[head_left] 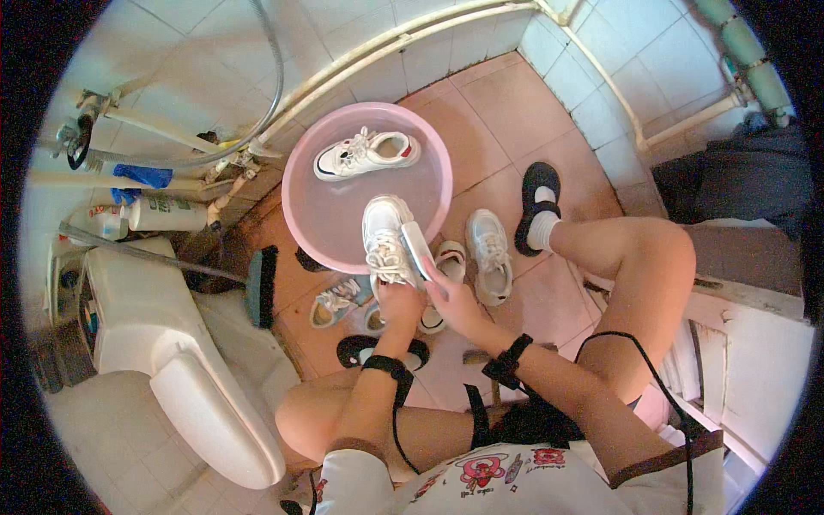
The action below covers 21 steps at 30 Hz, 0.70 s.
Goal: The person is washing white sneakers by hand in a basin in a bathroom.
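Observation:
My left hand (400, 308) grips a white lace-up sneaker (385, 235) at its heel end, the fingers partly hidden by the shoe. The sneaker's toe points away from me, over the near rim of a pink plastic basin (444, 215). In my right hand (454, 304) is a white-backed scrubbing brush (418, 248), held along the sneaker's right side; its bristles are hidden. Cloudy water stands in the basin. A second white sneaker (367, 154), with dark and red trim, lies at the far side of the basin.
More shoes rest on the tiled floor: a pale sneaker (490, 257) right of the basin, a small grey sneaker (335, 302) near its front. At left are a toilet (212, 412) and a broom or floor brush (262, 286). Pipes (399, 42) and a hose (278, 77) follow the walls.

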Motion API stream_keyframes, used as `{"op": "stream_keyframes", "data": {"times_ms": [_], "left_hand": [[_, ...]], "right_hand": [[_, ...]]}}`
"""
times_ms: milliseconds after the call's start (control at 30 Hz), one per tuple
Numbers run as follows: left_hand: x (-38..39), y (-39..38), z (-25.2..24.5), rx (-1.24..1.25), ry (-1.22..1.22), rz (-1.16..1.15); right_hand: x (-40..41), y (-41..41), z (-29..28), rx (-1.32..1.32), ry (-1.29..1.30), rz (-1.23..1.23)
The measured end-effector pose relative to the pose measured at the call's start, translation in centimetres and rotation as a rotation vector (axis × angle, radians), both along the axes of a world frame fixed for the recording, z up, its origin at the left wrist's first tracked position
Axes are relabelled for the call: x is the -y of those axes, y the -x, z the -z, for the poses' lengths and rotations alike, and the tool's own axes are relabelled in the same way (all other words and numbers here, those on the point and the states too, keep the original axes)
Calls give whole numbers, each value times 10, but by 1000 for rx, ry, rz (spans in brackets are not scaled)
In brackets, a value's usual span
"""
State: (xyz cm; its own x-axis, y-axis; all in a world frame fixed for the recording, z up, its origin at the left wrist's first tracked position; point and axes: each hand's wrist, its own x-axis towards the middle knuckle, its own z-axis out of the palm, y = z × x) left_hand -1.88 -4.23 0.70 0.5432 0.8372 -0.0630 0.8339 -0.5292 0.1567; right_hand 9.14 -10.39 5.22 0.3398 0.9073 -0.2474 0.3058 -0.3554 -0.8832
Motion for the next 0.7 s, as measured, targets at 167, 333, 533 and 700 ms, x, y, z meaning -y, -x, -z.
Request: {"op": "stream_keyframes", "data": {"times_ms": [167, 333, 533, 700], "left_hand": [[5, 12, -2, -94, 34, 43], [-2, 23, -1, 97, -1, 93], [-16, 31, 14, 228, 109, 157], [-17, 35, 16, 79, 414, 15]], "right_hand": [[-63, -13, -2, -38, 17, 27], [-98, -27, 4, 11, -225, 50], [-12, 10, 22, -122, -52, -41], [-56, -4, 20, -46, -293, 100]]}}
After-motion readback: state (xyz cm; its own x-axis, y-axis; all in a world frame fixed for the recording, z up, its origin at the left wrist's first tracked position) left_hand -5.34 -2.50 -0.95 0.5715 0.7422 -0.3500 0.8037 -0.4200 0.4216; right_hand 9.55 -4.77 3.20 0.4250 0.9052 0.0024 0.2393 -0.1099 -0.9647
